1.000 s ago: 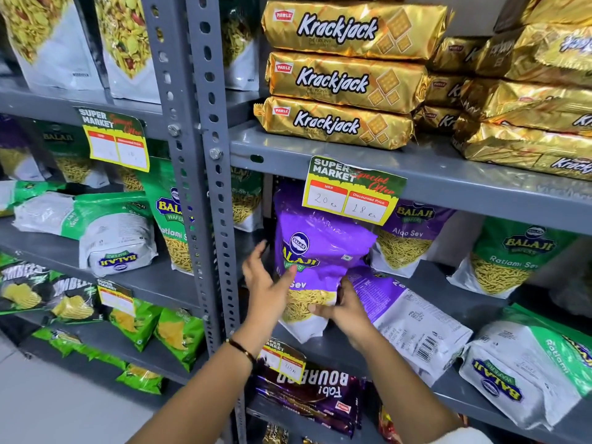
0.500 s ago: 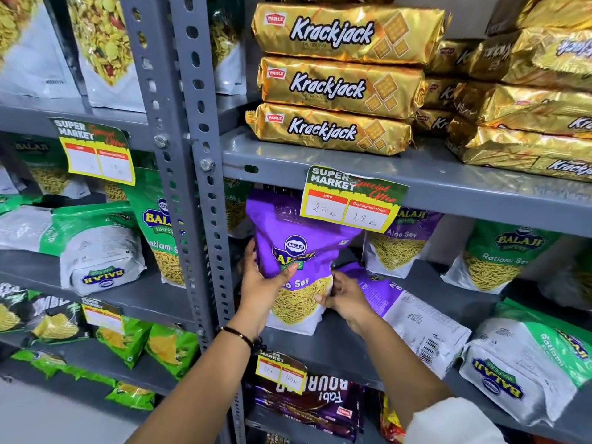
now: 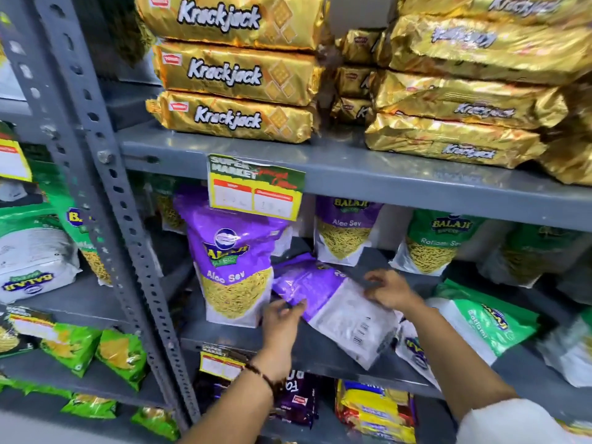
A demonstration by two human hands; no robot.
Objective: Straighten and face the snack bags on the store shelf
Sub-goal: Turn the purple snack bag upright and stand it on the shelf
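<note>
Purple Aloo Sev bag (image 3: 235, 270) upright, front-facing

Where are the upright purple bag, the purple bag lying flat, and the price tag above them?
Upright purple bag (image 3: 232, 264): head view, front panel just under the logo.
Flat purple bag (image 3: 333, 302): head view, back panel where purple meets white.
Price tag (image 3: 254, 187): head view, middle of the card.

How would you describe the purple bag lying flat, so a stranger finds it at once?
Find the yellow price tag below the gold biscuit packs. Under it stands a purple Aloo Sev bag; just right lies the flat purple bag, back upward, both hands on it.
</note>
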